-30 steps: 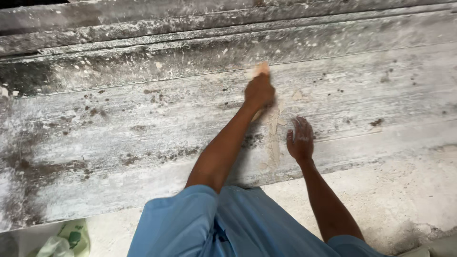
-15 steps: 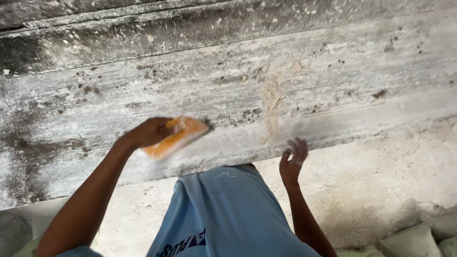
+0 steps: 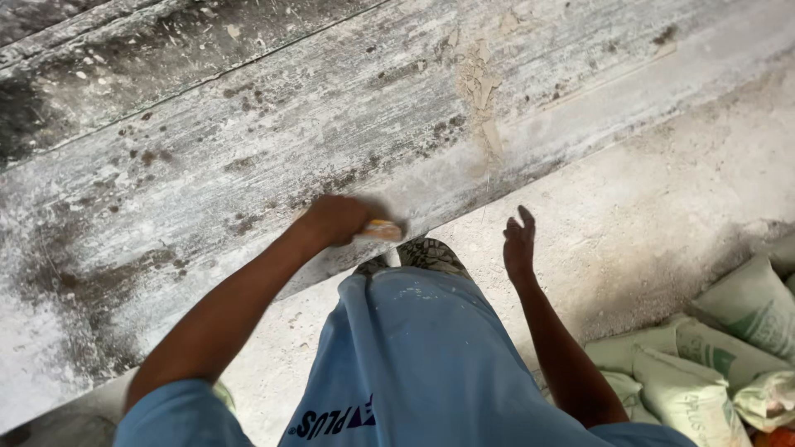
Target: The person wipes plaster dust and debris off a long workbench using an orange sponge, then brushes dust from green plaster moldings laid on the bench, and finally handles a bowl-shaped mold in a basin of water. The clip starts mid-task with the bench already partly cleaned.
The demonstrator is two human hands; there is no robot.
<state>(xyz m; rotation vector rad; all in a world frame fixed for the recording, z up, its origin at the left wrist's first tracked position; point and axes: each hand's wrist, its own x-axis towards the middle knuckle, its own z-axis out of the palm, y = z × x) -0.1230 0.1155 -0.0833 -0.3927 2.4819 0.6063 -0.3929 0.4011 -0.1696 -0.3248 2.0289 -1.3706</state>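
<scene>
Hands: left (image 3: 335, 219) has swept orange pad (image 3: 383, 230) rightward along wall (image 3: 207, 165).

blurred: orange tool (image 3: 383, 229) mostly hidden in left hand (image 3: 338, 218) (perhaps a scraper) | cut off: sacks (image 3: 720, 348) at right edge

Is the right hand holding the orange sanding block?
No, the right hand hangs open and empty over the floor; the left hand grips the orange sanding block against the whitish plastered wall.

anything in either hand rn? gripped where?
Left hand grips a small orange block by one end; the other end sticks out against the dusty wall. Right hand is open, holding nothing.
</scene>
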